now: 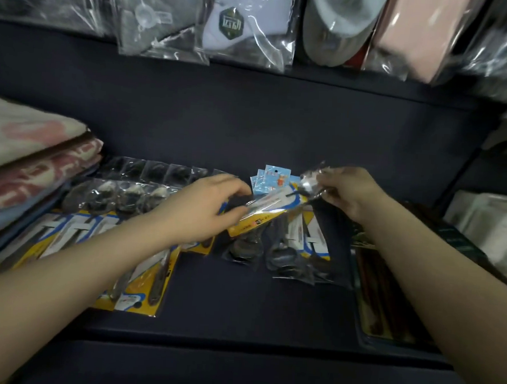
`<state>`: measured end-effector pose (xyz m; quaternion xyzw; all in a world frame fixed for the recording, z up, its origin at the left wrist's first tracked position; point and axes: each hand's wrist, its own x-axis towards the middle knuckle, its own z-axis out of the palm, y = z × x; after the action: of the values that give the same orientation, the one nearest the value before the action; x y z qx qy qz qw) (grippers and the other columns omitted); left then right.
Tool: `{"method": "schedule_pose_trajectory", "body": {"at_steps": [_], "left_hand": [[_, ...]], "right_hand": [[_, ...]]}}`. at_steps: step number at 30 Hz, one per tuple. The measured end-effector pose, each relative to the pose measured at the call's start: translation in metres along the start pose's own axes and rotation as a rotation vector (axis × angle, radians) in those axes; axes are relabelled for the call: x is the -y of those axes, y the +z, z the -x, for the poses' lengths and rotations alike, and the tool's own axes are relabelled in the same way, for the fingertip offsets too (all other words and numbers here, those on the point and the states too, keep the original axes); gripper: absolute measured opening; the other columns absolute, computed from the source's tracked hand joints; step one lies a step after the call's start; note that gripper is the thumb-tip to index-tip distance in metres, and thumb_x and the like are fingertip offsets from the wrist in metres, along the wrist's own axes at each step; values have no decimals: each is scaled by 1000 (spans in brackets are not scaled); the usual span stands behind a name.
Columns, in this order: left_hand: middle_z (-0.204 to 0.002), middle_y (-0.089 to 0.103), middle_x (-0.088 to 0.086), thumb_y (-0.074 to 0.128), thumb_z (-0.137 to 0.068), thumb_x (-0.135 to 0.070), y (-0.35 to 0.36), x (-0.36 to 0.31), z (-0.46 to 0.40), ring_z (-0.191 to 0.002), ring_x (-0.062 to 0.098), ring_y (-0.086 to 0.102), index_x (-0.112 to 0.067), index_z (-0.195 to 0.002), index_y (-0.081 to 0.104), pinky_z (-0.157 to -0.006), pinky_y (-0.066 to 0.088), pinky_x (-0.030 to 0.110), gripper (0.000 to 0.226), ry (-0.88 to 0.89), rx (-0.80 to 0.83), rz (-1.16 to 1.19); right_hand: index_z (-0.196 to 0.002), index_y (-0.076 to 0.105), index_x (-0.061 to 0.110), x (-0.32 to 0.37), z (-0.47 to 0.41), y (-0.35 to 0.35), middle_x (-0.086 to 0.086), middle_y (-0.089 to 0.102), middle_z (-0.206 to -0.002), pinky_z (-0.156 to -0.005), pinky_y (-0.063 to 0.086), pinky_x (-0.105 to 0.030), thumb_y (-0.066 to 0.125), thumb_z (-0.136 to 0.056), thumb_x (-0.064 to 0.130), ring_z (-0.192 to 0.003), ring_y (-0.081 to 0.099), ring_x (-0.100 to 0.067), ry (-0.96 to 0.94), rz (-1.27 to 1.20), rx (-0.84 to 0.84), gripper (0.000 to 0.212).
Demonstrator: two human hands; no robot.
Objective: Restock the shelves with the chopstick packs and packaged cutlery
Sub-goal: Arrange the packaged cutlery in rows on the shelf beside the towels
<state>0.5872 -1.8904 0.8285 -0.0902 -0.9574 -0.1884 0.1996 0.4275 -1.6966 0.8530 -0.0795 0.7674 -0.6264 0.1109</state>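
Dark navy shelf (239,303) carries the goods, seen from the head camera. The person's left hand (207,206) reaches in from the left with its fingers curled round the end of a yellow-backed cutlery pack (263,210), held tilted above the shelf near its middle. The right hand (347,191) pinches a clear-wrapped spoon (309,182) by its handle, the bowl lifted just above that pack. Below them lie more clear spoon packs (283,259), and a row of yellow cutlery cards (140,277) lies flat on the left. A small blue card (272,176) stands just behind the hands. A chopstick pack (388,289) lies at the right edge. Folded towels (31,160) are stacked at far left, and bagged clothing (245,22) hangs above.
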Motion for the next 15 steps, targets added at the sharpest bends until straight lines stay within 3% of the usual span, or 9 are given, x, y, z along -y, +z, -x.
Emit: {"method": "schedule_pose_trajectory", "body": {"at_steps": [3, 5, 7, 8, 11, 15], "left_hand": [[-113, 56, -11, 48, -81, -48, -3, -6, 16, -93, 0, 54, -33, -129, 44, -76, 36, 2, 50, -38, -15, 159], [-111, 56, -18, 47, -77, -54, -5, -12, 29, -91, -1, 55, -43, -128, 40, -73, 39, 3, 52, -34, -12, 246], [-103, 57, -20, 50, -77, -52, -8, -14, 42, -86, 0, 56, -37, -123, 50, -74, 41, 6, 48, 1, -50, 220], [-99, 56, -20, 52, -78, -49, -11, -12, 50, -84, -1, 55, -30, -118, 57, -75, 41, 8, 44, 28, -66, 172], [-103, 55, -11, 54, -79, -48, -15, 0, 76, -96, 1, 50, -25, -109, 64, -85, 42, 20, 38, 51, -23, 26], [-131, 47, -10, 48, -81, -59, -16, 15, 111, -120, 6, 45, -32, -119, 54, -100, 39, 26, 46, 57, 116, -74]], "right_hand": [[-73, 57, 14, 15, 8, 5, -2, 56, -72, -45, 44, -13, 59, -89, 7, -63, 51, -10, -84, -180, 45, 17], [-73, 58, 15, 23, 12, 18, -4, 57, -77, -53, 46, -17, 60, -89, 10, -70, 53, -14, -162, -181, 114, 17], [-76, 61, 15, 29, 18, 36, -8, 57, -81, -65, 45, -28, 60, -89, 11, -76, 50, -23, -235, -164, 203, 14], [-76, 60, 15, 31, 22, 47, -9, 55, -79, -63, 44, -29, 59, -89, 11, -72, 49, -24, -263, -139, 252, 14], [-75, 57, 16, 29, 34, 81, -2, 55, -70, -43, 41, -14, 55, -92, 7, -52, 49, -9, -269, -3, 401, 19], [-71, 55, 20, 18, 34, 114, 2, 53, -68, -41, 42, -9, 56, -91, 11, -56, 49, -4, -186, 201, 543, 22]]}}
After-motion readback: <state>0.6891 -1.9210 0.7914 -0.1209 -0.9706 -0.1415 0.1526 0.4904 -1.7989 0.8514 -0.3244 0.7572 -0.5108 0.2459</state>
